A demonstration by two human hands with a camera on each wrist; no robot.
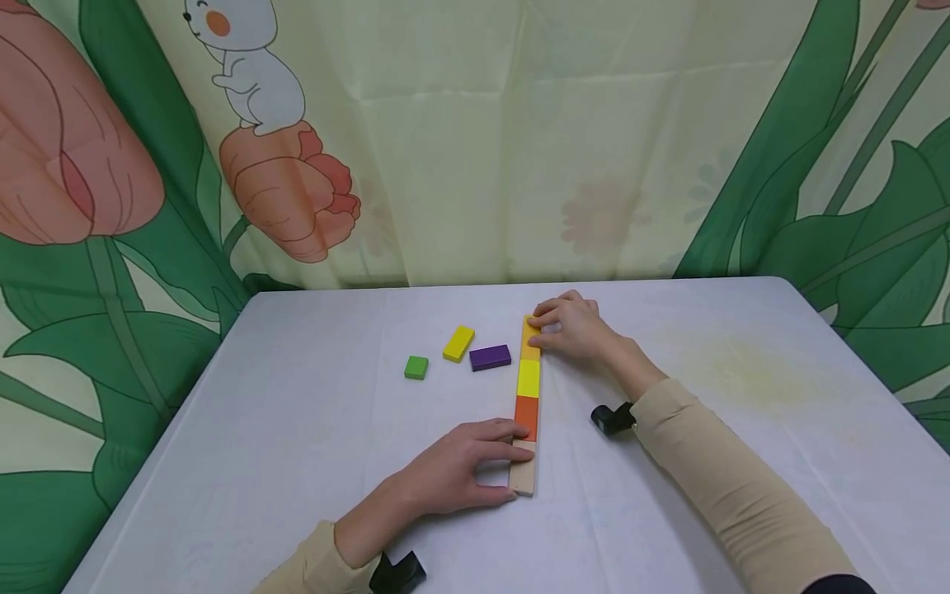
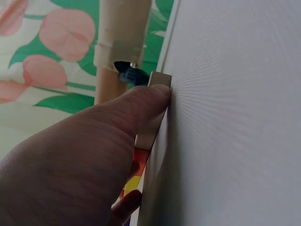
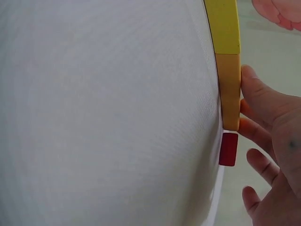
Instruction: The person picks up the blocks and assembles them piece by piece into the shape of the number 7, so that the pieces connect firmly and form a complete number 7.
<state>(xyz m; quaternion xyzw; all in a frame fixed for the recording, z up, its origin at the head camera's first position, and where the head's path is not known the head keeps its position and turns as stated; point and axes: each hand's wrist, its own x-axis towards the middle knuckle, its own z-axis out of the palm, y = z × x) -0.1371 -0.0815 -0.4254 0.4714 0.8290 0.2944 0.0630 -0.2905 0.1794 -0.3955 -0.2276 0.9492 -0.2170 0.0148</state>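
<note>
A straight row of blocks runs away from me on the table: a plain wood block [image 1: 523,476], a red-orange block [image 1: 526,415], a yellow block [image 1: 529,379] and a light orange block [image 1: 530,351] at the far end. My left hand [image 1: 475,466] holds the plain wood block, thumb at its near end and fingers across the row. At the far end, my right hand [image 1: 575,326] pinches the light orange block between thumb and fingers. A dark red block [image 3: 228,149] shows just past that end in the right wrist view; the right hand seems to hide it from the head view.
Left of the row lie a purple block [image 1: 490,357], another yellow block [image 1: 458,343] and a small green block [image 1: 416,368]. A white cloth covers the table [image 1: 297,429]. Behind its far edge hangs a printed curtain [image 1: 460,165].
</note>
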